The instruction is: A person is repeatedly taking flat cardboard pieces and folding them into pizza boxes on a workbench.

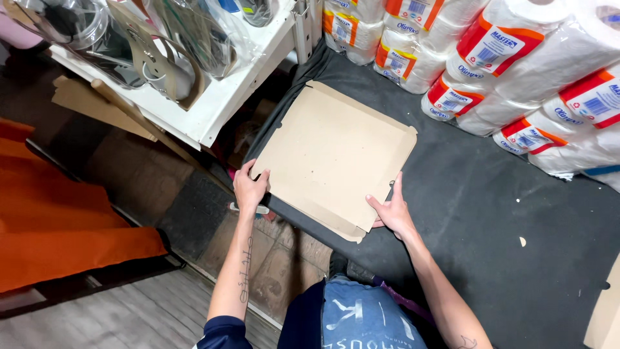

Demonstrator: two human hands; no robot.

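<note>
Flat brown cardboard sheet [336, 155], notched corners: lies on the dark-covered bench [504, 239], near corner overhanging the bench edge. Left hand [250, 189]: grasping the sheet's left corner, fingers curled over the edge. Right hand [391, 212]: gripping the sheet's near right edge. Wrapped paper-towel rolls [516, 71]: stacked along the bench's far side. White shelf [213, 103] with plastic-bagged goods: left of the bench.
</note>
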